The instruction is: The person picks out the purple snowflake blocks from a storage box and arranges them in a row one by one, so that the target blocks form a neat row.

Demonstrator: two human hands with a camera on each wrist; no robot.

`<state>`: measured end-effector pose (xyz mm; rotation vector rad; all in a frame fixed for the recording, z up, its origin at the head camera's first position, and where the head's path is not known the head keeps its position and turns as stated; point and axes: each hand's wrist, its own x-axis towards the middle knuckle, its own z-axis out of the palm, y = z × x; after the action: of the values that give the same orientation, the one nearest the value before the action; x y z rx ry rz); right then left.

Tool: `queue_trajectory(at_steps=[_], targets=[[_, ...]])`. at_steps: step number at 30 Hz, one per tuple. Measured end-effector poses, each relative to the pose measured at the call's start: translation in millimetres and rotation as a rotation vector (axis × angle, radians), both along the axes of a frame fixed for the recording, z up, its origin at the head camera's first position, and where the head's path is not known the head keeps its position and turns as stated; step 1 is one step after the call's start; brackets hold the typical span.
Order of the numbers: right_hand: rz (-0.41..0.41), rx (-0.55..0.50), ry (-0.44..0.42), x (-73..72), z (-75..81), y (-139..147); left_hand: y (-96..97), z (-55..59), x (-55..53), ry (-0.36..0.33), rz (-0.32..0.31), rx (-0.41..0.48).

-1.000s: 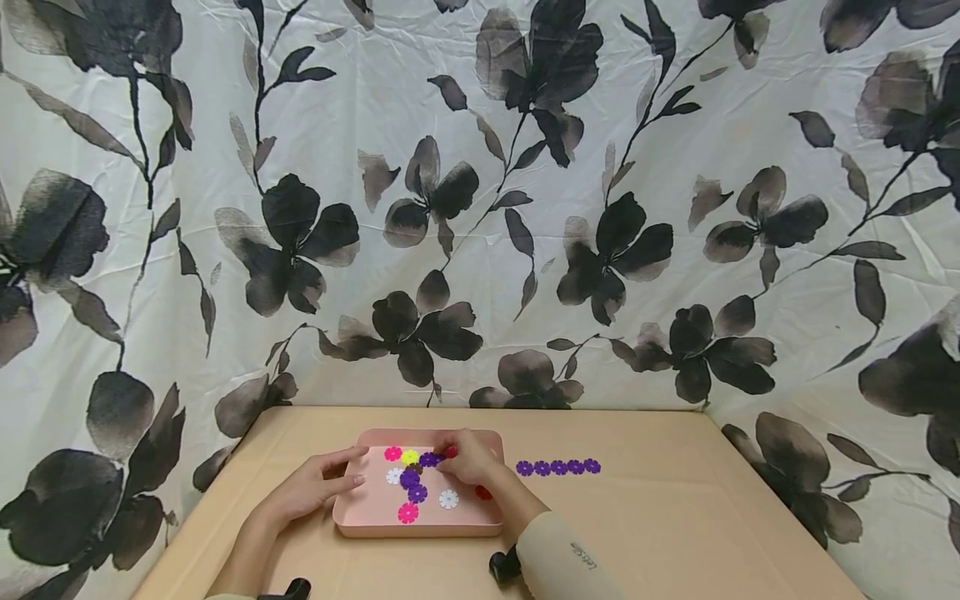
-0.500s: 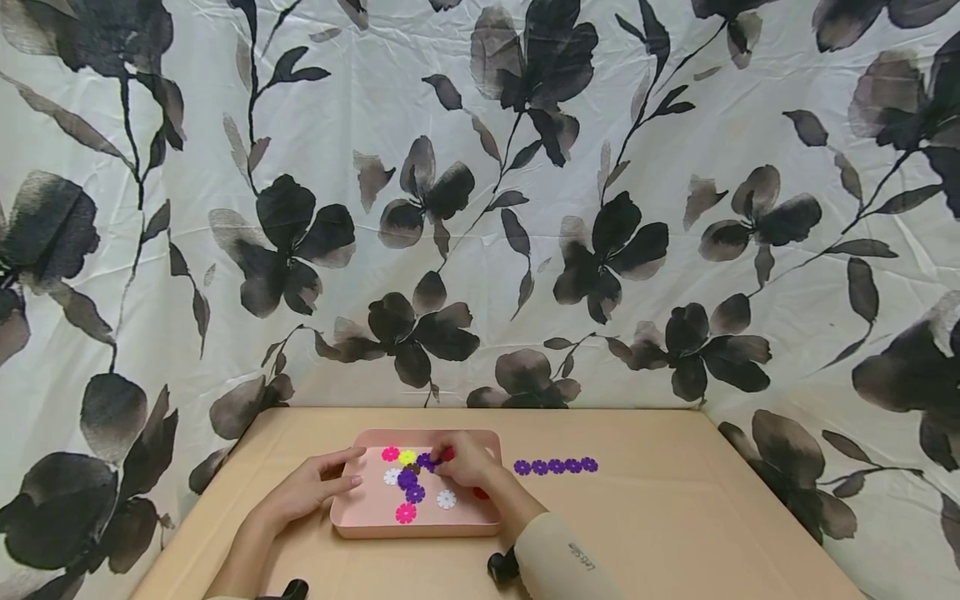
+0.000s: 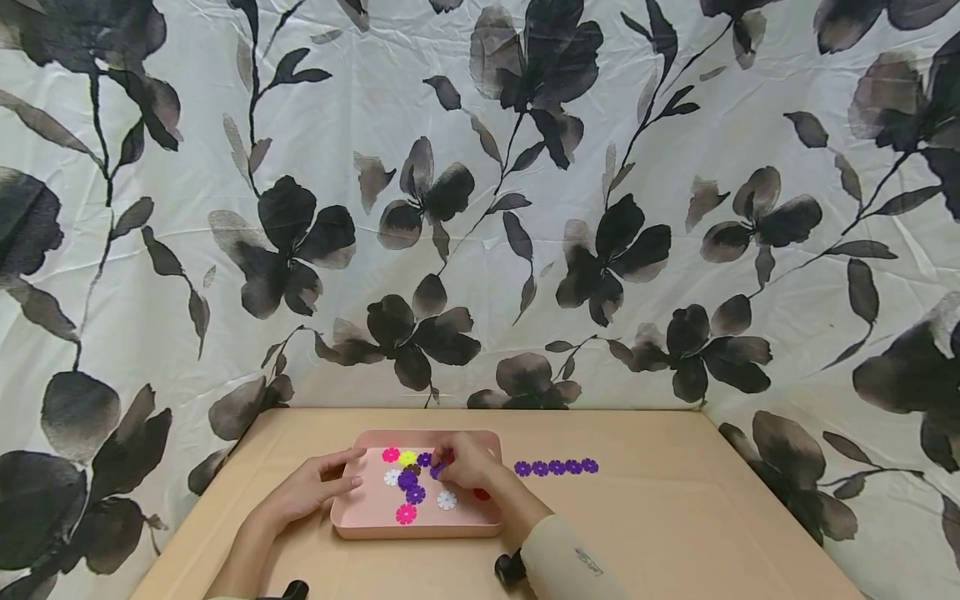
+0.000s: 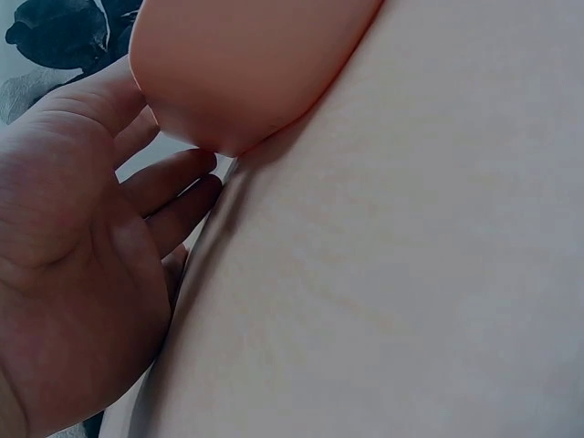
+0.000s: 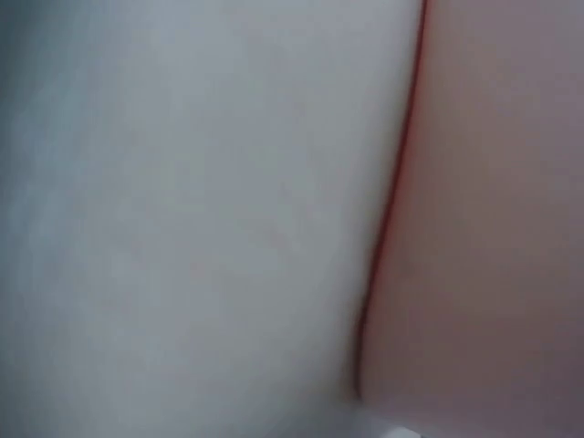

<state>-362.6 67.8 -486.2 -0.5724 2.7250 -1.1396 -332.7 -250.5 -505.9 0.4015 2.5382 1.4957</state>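
Observation:
The pink tray (image 3: 375, 523) holds several small flower-shaped pieces, in purple, pink, white, yellow and red. At its left side my left hand (image 3: 303, 486) grips the rim, thumb at the near part and fingers farther back. In the left wrist view, the left hand (image 4: 78, 210) has its fingertips by the tray's lower corner (image 4: 233, 87). Inside the tray's right half, my right hand (image 3: 468, 462) pinches a purple flower piece (image 3: 437, 472), partly hidden by the fingers. A red piece (image 3: 482, 494) shows beneath that wrist. The right wrist view shows no fingers.
To the right of the tray, several purple flower pieces (image 3: 557, 467) lie in a straight row on the tan table (image 3: 660, 517). A floral cloth (image 3: 525, 250) hangs behind the table's back edge.
The purple piece at my right fingertips has shifted slightly right and nearer, apart from the purple piece beside it. My left hand and the tray stay put.

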Motion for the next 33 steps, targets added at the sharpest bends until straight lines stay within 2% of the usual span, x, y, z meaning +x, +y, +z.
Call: queue_trajectory(at_steps=[6, 9, 13, 18, 20, 26, 33], targets=[[0.044, 0.000, 0.007, 5.1, 7.7, 6.9, 2.4, 0.2, 4.4, -0.016, 0.006, 0.018], [0.021, 0.007, 0.018, 9.8, 11.1, 12.3, 3.8, -0.6, 6.7, -0.011, 0.007, 0.017], [-0.015, -0.048, 0.033, 16.6, 13.7, 23.6, 5.4, -1.2, 10.1, -0.011, 0.014, 0.014], [0.016, -0.142, 0.085, 24.3, 17.0, 41.1, 7.0, -0.2, 15.8, -0.010, 0.023, 0.019], [0.013, -0.170, 0.093, 27.0, 18.7, 47.3, 6.5, 0.1, 14.8, -0.008, 0.019, 0.024], [-0.043, -0.251, 0.089, 32.8, 19.2, 66.6, 5.5, -0.6, 12.2, 0.004, 0.012, 0.019], [-0.117, -0.317, 0.055, 32.6, 16.5, 85.2, 5.9, -1.7, 11.4, -0.003, 0.010, 0.034]])
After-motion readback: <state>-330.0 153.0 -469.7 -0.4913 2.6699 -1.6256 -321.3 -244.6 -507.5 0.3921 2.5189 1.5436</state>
